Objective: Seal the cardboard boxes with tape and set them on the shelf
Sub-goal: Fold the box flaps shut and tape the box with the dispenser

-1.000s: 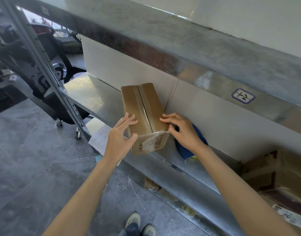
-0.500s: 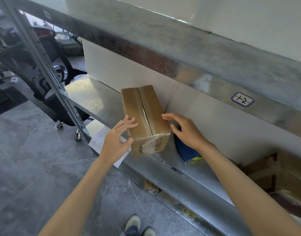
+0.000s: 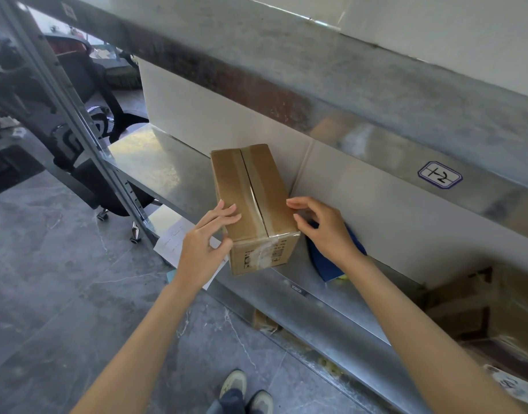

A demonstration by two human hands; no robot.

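Two hands bracket the taped box (image 3: 251, 192) at the front lip of the shelf (image 3: 155, 156), your left hand (image 3: 200, 249) flat-fingered on top, your right hand (image 3: 325, 231) loose-fingered, fingers apart, against its side: push it squarely back.

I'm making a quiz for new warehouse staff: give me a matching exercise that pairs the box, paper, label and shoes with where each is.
1 box
2 paper
3 label
4 shoes

A on the floor
B on the upper shelf, front edge
C on the middle shelf
D below the middle shelf

Pairs: 1-C, 2-D, 3-B, 4-A
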